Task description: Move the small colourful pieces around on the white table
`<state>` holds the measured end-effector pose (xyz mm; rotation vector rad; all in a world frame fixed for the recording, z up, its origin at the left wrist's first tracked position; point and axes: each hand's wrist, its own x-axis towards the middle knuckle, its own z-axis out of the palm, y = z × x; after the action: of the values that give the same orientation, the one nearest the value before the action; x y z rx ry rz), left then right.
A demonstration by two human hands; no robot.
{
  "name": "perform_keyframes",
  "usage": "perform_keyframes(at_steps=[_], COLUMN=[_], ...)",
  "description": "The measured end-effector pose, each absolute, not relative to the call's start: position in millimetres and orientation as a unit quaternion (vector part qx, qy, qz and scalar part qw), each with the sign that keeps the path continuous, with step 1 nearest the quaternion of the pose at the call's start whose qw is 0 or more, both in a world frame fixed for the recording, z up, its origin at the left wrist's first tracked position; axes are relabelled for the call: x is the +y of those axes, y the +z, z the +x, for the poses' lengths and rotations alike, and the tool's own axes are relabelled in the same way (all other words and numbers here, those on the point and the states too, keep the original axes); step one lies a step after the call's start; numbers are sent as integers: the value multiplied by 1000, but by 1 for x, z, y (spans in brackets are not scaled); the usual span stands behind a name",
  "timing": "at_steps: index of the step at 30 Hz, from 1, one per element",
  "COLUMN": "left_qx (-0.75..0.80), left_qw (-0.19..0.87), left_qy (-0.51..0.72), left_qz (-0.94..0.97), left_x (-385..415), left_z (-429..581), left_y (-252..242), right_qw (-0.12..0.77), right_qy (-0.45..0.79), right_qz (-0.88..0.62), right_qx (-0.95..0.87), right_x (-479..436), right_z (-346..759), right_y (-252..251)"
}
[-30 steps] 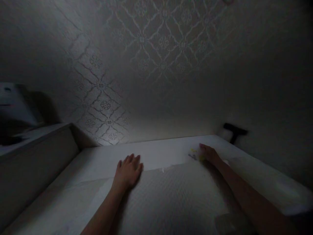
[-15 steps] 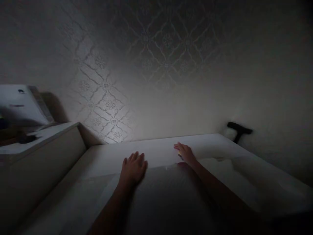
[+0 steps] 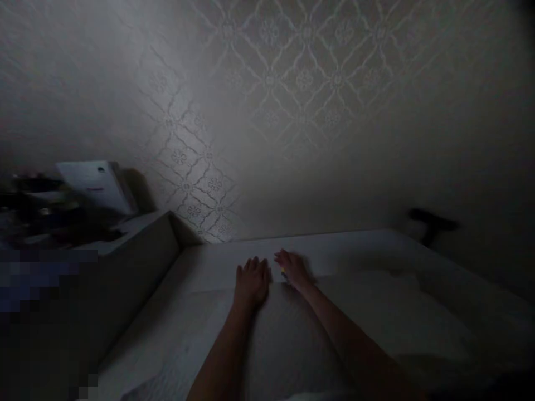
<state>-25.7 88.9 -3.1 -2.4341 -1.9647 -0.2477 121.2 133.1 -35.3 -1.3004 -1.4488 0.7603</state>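
In dim light my left hand (image 3: 252, 281) lies flat, fingers spread, on the far edge of a textured white sheet (image 3: 288, 340). The sheet covers a smooth white surface (image 3: 359, 250) that runs to the wall. My right hand (image 3: 295, 268) rests just right of the left one, nearly touching it, at the same sheet edge. Its fingers are closed round a small yellowish object (image 3: 285, 274) that I cannot make out clearly.
A patterned wallpapered wall (image 3: 292, 100) stands right behind the white surface. At the left is a raised cabinet top (image 3: 142, 228) with a white box (image 3: 94, 184) and dark clutter. A dark T-shaped fitting (image 3: 430, 225) sticks out of the wall at the right.
My right hand has slid left along the sheet's far edge until it is beside my left hand. The left hand has stayed flat on the sheet. The view has swung left.
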Motion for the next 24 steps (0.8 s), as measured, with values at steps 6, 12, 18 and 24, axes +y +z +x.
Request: perform_keyframes(at_steps=[6, 12, 18, 24], left_qx=[-625, -624, -622, -613], left_qw=[-2, 4, 10, 2], left_qy=[-71, -80, -86, -77], left_qz=[-777, -778, -778, -786], left_x=[89, 91, 93, 99], left_z=[-25, -25, -25, -28], left_y=[-2, -4, -7, -12], right_qw=[511, 433, 284, 234], right_qy=[301, 54, -113, -111], right_qz=[-532, -580, -613, -640], right_qx=[-604, -688, -728, -723], right_x=[114, 67, 31, 29], right_z=[129, 209, 253, 247], right_y=[-29, -50, -80, -78])
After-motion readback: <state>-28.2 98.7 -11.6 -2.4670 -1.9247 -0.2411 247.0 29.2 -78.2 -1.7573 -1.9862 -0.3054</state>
